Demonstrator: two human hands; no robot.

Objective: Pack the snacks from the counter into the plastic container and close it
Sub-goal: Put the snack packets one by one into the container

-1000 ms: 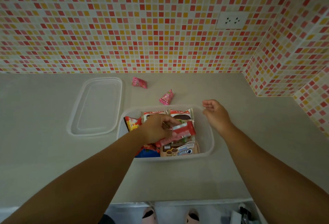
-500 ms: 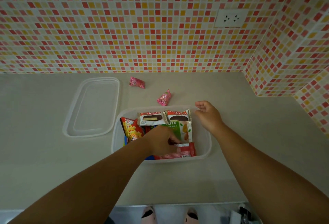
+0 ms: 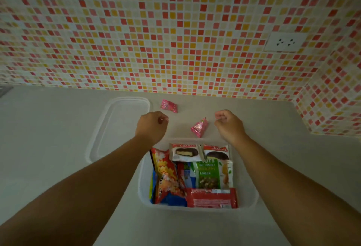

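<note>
Container (image 3: 143,191): clear plastic, lower centre of the frame, on the counter (image 3: 48,138), uncovered. Contents: two Choco pies (image 3: 185,152) side by side along its far edge; green nut pack (image 3: 209,173) below them; red bar (image 3: 212,198) flat along the near edge; orange chip bag (image 3: 166,175) at its left side over blue wrappers (image 3: 175,202).
Lid (image 3: 117,126): clear, flat on the counter, left of the container and apart from it.
Loose items: two pink candies, one (image 3: 169,106) near the lid's far right corner, one (image 3: 199,127) just beyond the container's far edge.
Left hand (image 3: 152,126): above the counter between lid and candies, fingers curled in, nothing held.
Right hand (image 3: 227,123): right of the nearer candy, fingers curled in, nothing held.
Backdrop: mosaic tile wall (image 3: 156,31); white socket (image 3: 285,41), upper right.
</note>
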